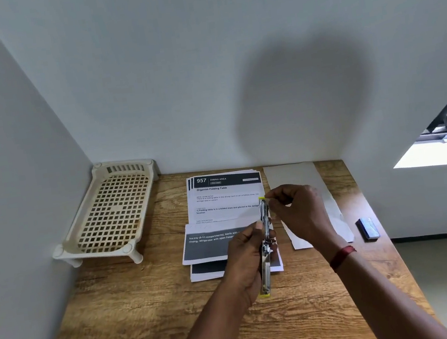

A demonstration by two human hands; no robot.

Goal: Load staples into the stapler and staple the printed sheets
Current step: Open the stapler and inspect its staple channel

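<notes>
A metal stapler with yellow ends is swung fully open into one long strip, held above the table. My left hand grips its lower half from the left. My right hand pinches at the stapler's far yellow tip with thumb and forefinger; whether staples are between the fingers cannot be told. Under both hands lies a stack of printed sheets headed "957 Dining Area", with a smaller dark printed sheet on top. A small blue staple box lies on the table at the right.
The wooden table stands in a corner between white walls. A cream perforated plastic tray on legs sits at the back left. Blank white paper lies right of the printed stack. The table's right edge drops off beyond the staple box.
</notes>
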